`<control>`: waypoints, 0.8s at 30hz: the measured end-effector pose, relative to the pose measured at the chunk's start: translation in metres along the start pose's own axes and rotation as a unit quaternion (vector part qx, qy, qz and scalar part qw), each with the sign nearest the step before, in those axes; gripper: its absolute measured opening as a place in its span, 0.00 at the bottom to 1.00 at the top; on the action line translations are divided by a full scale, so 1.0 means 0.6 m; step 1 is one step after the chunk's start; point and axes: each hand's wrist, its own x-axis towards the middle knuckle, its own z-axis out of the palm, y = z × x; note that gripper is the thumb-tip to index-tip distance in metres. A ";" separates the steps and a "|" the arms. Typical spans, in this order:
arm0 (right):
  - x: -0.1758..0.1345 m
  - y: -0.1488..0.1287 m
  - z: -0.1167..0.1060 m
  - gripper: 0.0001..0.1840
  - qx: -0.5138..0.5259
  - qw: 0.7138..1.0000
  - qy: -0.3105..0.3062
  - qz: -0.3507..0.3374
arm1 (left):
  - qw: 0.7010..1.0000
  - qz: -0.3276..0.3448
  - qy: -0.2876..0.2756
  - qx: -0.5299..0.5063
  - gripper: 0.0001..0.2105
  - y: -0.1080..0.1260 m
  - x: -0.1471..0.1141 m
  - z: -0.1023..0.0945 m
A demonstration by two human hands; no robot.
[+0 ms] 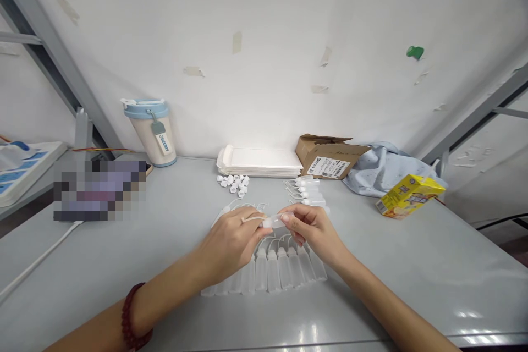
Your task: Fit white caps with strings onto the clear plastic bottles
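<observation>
Between my two hands, above the grey table, is a small translucent plastic bottle lying nearly sideways. My left hand has its fingers closed round the neck end, where a thin white strap sticks out; what its fingertips grip is partly hidden. The thumb and fingers of my right hand pinch the bottle's body. Below my hands a row of similar clear bottles lies side by side, straps pointing away from me. Several small white caps lie loose beyond my left hand. More bottles with white caps lie beyond my right hand.
A stack of white trays and an open cardboard box stand against the wall. A light blue cloth and a yellow carton are at right. At left are a tumbler, a blurred-out device and a white cable.
</observation>
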 end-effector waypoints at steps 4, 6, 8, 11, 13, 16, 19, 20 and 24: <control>0.000 -0.003 0.001 0.17 0.028 1.000 -0.001 -0.005 | 1.000 0.017 0.000 0.019 0.09 -0.006 0.001 -0.001; 0.001 -0.003 0.001 0.17 0.037 0.999 -0.002 -0.019 | 0.997 -0.061 -0.041 -0.039 0.13 -0.001 0.007 -0.008; 0.001 -0.003 0.000 0.16 0.032 0.999 -0.003 -0.037 | 0.981 -0.132 -0.092 -0.104 0.17 0.007 0.013 -0.016; 0.001 0.000 -0.002 0.15 0.007 0.999 0.000 -0.050 | 0.970 -0.163 -0.116 -0.137 0.19 0.013 0.017 -0.021; 0.002 0.003 -0.004 0.15 -0.001 0.999 -0.005 -0.049 | 0.979 -0.138 -0.102 -0.111 0.19 0.011 0.016 -0.019; 0.003 0.008 -0.003 0.15 0.009 0.999 -0.019 -0.048 | 0.997 -0.038 -0.061 -0.033 0.18 0.004 0.008 -0.010; 0.004 0.012 0.001 0.16 0.026 0.999 -0.023 -0.041 | 0.995 0.069 -0.020 0.067 0.13 -0.006 0.000 0.000; 0.006 0.013 0.002 0.16 0.029 0.999 -0.022 -0.036 | 0.991 0.087 -0.015 0.096 0.12 -0.010 -0.002 0.002; 0.013 0.013 -0.001 0.17 0.032 0.999 0.005 -0.022 | 0.988 0.103 -0.019 0.116 0.09 -0.034 0.005 -0.012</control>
